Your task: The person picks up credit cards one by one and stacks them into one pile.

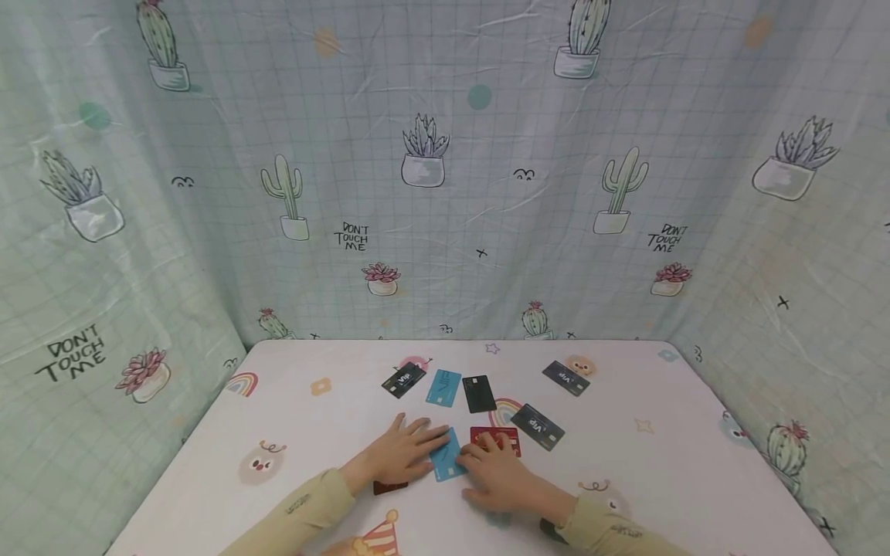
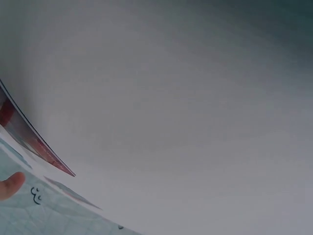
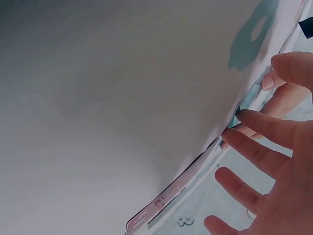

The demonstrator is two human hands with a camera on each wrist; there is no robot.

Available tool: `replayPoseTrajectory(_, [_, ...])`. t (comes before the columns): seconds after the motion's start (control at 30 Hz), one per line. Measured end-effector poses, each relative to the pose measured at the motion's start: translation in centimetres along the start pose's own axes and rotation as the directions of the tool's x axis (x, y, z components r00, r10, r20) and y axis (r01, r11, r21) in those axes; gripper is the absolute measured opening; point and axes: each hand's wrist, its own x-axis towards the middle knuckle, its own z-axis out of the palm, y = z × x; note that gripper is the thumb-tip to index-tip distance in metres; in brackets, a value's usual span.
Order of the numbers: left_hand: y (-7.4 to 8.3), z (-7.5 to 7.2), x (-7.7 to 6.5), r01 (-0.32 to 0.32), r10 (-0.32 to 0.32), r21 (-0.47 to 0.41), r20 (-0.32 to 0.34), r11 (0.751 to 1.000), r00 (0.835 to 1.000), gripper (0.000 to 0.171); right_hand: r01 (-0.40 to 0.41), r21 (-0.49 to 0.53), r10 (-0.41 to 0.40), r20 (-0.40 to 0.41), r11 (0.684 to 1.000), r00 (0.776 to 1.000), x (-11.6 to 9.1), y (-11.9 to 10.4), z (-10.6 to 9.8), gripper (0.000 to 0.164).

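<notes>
A light blue card [image 1: 446, 455] lies on the table between my two hands. My left hand [image 1: 403, 454] rests at its left side, with its fingers extended and fingertips over the card. On the other side my right hand [image 1: 499, 479] touches the card's right edge with its fingers spread. Just beyond that hand, partly covered by its fingers, is a red card [image 1: 511, 436]. A dark red card [image 1: 389, 488] shows from beneath the left hand. In the right wrist view the right hand [image 3: 269, 166] has fingers apart. Only a fingertip [image 2: 12, 186] appears in the left wrist view.
Farther back lie a black VIP card [image 1: 403, 380], another blue card [image 1: 443, 388] and a plain black card [image 1: 480, 394]. Two dark VIP cards [image 1: 538, 426] are at the right. A dark item [image 1: 552, 530] is partly under the right sleeve. Patterned cloth [image 1: 445, 208] surrounds the white table.
</notes>
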Motion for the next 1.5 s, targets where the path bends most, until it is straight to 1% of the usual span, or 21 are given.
replayPoseTrajectory(0.17, [0.1,-0.4,-0.5,-0.013,0.013,0.028,-0.006,1.000,1.000,0.050,0.000,0.000,0.000,0.003,1.000,1.000,0.1,-0.3,-0.4,0.047])
replayPoseTrajectory(0.33, [-0.1,-0.3,-1.1,-0.039,0.041,0.057,-0.036,0.998,0.999,0.048,-0.005,-0.001,0.005,0.000,1.000,1.000,0.2,-0.6,-0.7,0.046])
replayPoseTrajectory(0.47, [-0.2,-0.3,-1.5,-0.051,0.053,0.066,-0.043,0.997,0.998,0.047,-0.013,0.000,0.013,0.007,1.000,1.000,0.4,-0.4,-0.6,0.045])
replayPoseTrajectory(0.6, [-0.3,-0.4,-1.7,-0.058,0.060,0.056,-0.048,0.997,0.997,0.046,-0.025,-0.001,0.025,0.021,1.000,0.999,0.6,-0.3,-0.6,0.047])
replayPoseTrajectory(0.67, [-0.4,-0.4,-1.7,-0.061,0.064,0.055,-0.061,0.997,0.996,0.046,-0.030,-0.008,0.030,0.025,1.000,0.999,0.7,-0.4,-0.7,0.048])
replayPoseTrajectory(0.87, [-0.6,-0.4,-1.5,-0.074,0.083,0.094,-0.101,0.993,0.991,0.049,-0.048,-0.054,0.049,0.017,0.997,0.999,1.2,-0.5,-0.8,0.051])
replayPoseTrajectory(0.93, [-0.7,-0.4,-1.4,-0.078,0.089,0.103,-0.106,0.992,0.990,0.051,-0.054,-0.062,0.055,0.014,0.997,0.998,1.3,-0.5,-0.8,0.052])
replayPoseTrajectory(1.03, [-0.9,-0.5,-1.2,-0.085,0.095,0.099,-0.105,0.991,0.990,0.054,-0.063,-0.079,0.065,0.018,0.995,0.998,1.6,-0.6,-0.8,0.054])
replayPoseTrajectory(1.23, [-1.3,-0.7,-0.9,-0.089,0.094,0.069,-0.070,0.994,0.993,0.059,-0.063,-0.130,0.065,0.009,0.989,0.998,2.1,-0.8,-0.8,0.058])
replayPoseTrajectory(1.33, [-1.4,-0.7,-0.8,-0.098,0.105,0.090,-0.076,0.991,0.992,0.059,-0.065,-0.151,0.067,0.007,0.986,0.998,2.2,-0.9,-0.8,0.060])
replayPoseTrajectory(1.5, [-1.5,-0.7,-0.7,-0.118,0.131,0.130,-0.094,0.984,0.987,0.057,-0.090,-0.168,0.095,0.023,0.982,0.995,2.5,-1.0,-0.7,0.065])
